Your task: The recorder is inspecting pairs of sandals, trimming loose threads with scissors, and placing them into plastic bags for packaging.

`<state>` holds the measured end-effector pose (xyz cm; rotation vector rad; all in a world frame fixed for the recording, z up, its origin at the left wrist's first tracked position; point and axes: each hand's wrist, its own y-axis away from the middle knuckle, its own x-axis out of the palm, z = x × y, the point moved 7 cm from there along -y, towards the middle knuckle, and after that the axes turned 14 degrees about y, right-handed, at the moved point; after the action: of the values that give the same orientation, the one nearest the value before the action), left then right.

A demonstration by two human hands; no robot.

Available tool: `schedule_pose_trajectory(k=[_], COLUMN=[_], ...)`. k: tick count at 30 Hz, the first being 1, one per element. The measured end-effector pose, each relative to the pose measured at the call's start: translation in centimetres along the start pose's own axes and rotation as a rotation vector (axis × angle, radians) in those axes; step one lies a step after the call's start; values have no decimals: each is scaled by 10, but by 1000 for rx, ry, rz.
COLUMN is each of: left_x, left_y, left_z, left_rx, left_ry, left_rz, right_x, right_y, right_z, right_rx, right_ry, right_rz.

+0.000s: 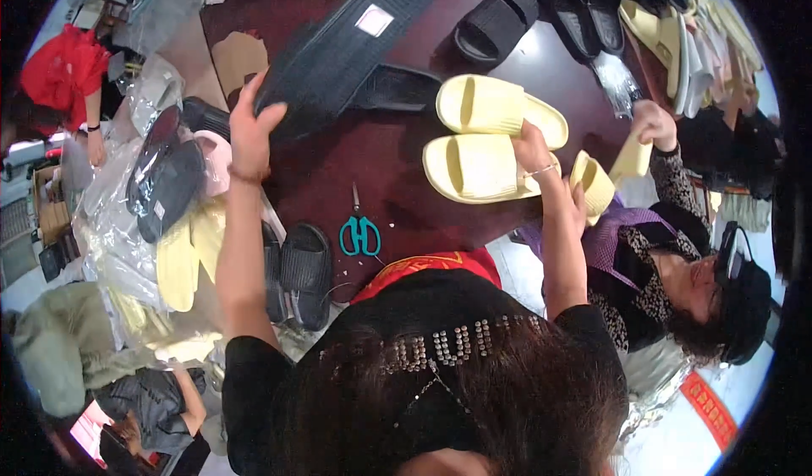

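Observation:
My left hand (249, 129) grips the end of a large black slide slipper (338, 53) between thumb and fingers. The slipper is raised, with its sole and a white sticker facing up. Another black slide (393, 89) lies partly beneath it. My right hand (533, 148) is closed on a pair of pale yellow slides, the lower one (474, 167) and the upper one (482, 106), side by side with their straps up; some fingers are hidden. Between my arms, scissors (361, 235) with teal handles lie on the dark red table (389, 167).
At right, a co-worker's hand (653, 125) holds a yellow piece, near another yellow slide (594, 187). Black slides (497, 24) stand at the back. Clear plastic bags (110, 214) and slippers pile up at left. Black slides (304, 273) lie beside my left forearm.

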<state>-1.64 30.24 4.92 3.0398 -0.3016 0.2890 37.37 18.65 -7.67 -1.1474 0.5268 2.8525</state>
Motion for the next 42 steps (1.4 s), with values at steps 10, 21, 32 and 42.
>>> schedule_pose_trajectory(k=[10,21,32,42], left_x=[7,14,85,-7], left_y=[128,106,77,159], left_z=[71,87,85,64], left_rx=[255,-144,-75,-483], left_ry=[-1082,-498,-386,336], left_rz=[372,80,-54,-240], right_x=[-22,5,73,64], right_y=[60,80,92,95], right_z=[22,30,65,-44], right_rx=[270,172,101,97], right_ry=[-789,-516,-802,-88], right_rz=[-483,-418,-145,-397])
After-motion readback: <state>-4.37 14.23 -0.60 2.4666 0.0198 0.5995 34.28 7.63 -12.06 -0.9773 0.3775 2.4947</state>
